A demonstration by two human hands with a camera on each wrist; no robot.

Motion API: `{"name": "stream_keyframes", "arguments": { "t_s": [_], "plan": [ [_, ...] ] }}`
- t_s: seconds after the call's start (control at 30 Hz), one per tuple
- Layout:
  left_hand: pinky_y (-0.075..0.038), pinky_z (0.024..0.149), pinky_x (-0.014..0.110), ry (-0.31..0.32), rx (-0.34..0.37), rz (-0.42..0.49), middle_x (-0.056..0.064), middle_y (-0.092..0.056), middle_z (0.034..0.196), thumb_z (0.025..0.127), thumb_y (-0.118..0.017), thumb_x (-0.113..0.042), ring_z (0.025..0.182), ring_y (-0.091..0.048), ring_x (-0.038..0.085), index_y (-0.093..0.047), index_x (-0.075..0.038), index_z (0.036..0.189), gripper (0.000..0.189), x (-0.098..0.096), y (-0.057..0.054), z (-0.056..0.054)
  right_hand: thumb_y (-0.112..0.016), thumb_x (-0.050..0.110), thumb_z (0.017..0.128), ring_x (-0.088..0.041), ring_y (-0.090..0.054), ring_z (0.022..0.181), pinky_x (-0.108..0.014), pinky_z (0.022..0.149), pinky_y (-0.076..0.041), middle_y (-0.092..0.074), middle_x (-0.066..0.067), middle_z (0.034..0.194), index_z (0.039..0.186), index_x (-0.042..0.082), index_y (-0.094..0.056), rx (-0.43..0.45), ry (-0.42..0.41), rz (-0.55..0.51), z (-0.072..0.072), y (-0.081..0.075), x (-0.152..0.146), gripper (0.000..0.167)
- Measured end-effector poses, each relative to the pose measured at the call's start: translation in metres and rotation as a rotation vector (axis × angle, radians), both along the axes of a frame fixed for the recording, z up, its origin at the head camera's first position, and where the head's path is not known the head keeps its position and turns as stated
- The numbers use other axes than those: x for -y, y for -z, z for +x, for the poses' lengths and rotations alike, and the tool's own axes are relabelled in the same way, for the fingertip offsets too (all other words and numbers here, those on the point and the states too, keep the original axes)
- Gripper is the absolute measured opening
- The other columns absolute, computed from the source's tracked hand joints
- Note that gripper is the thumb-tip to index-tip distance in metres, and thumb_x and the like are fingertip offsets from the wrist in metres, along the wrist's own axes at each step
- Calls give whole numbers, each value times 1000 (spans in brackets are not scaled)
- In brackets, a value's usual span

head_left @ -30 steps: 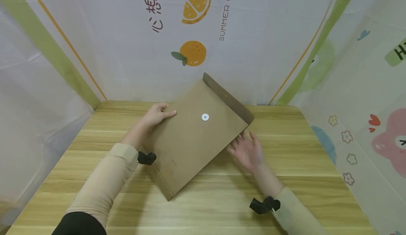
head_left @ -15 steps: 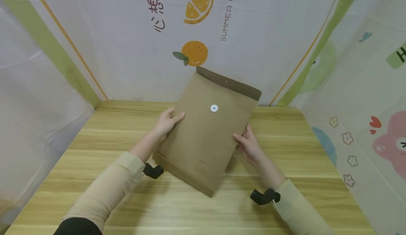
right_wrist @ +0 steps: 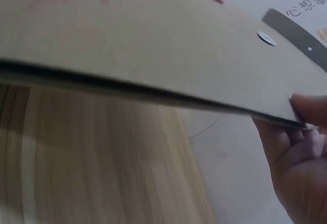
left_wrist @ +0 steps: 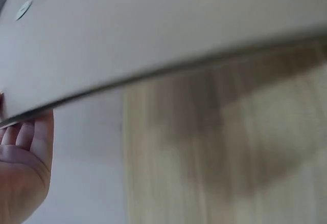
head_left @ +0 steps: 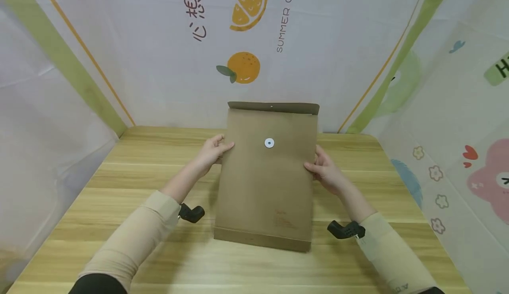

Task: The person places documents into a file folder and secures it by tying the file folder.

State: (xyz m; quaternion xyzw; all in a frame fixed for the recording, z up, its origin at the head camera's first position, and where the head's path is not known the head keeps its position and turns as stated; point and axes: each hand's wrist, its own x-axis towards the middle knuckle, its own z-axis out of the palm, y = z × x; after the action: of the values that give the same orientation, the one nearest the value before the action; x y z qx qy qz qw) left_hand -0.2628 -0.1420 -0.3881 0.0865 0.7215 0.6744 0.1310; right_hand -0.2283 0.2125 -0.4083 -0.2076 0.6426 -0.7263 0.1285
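A brown kraft paper document envelope is held above the table by both hands, its long sides nearly in line with my view. A white round button sits on its upper front, and the darker flap at the far end stands unfolded. My left hand pinches the left edge, thumb on the front and fingers behind. On the right edge my right hand grips the same way, a little lower. In the right wrist view a thin string hangs below the envelope. Faint reddish print marks its lower right.
The wood-grain table extends under the envelope. A white curtain with orange prints rises behind the table's far edge, and another printed cloth hangs at the right. Black wrist cameras are strapped near both cuffs.
The right hand, open beside the envelope a second ago, now grips its right edge. The envelope has turned from a diagonal slant to nearly straight, and its far end has dropped slightly since half a second ago.
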Motion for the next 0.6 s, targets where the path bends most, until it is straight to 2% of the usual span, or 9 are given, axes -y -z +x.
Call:
{"name": "stream_keyframes", "arguments": {
  "t_s": [0.13,0.33,0.43,0.57,0.6],
  "plan": [
    [-55,68,28,-21,-28,57,-2,-67,85,98,-54,-13,72,-66,13,-20,2,148,62,1,-7,-7,-48,-7,96,-18,-67,88,-32,69,-57,-63,-3,115,150,7,-19,26,-50,47,-1,0,-6,63],
    [-56,63,28,-22,-77,117,0,-65,82,97,-55,-8,66,-64,13,-14,-15,153,70,3,-13,-17,-47,-7,96,-17,-67,85,-31,68,-56,-65,-3,111,151,7,-17,43,-85,66,-6,0,-10,64],
    [-56,61,29,-17,-119,155,4,-66,89,97,-55,-5,69,-66,15,-14,-22,154,72,4,-17,-21,-47,-5,96,-18,-67,85,-33,69,-56,-65,-4,111,151,7,-16,60,-101,86,-10,0,-11,65],
    [-55,55,28,-29,-188,140,8,-64,96,97,-52,-1,68,-65,16,-29,-19,148,59,5,-21,-26,-50,-4,95,-20,-65,88,-32,70,-55,-57,-15,123,154,12,-5,65,-78,141,-13,-2,-8,75],
    [-54,54,28,-33,-197,129,8,-63,96,97,-52,-1,67,-64,16,-34,-17,145,54,6,-21,-26,-50,-4,95,-23,-61,102,-30,73,-54,-47,-20,134,154,13,1,61,-71,150,-14,-3,-8,79]
  ]
}}
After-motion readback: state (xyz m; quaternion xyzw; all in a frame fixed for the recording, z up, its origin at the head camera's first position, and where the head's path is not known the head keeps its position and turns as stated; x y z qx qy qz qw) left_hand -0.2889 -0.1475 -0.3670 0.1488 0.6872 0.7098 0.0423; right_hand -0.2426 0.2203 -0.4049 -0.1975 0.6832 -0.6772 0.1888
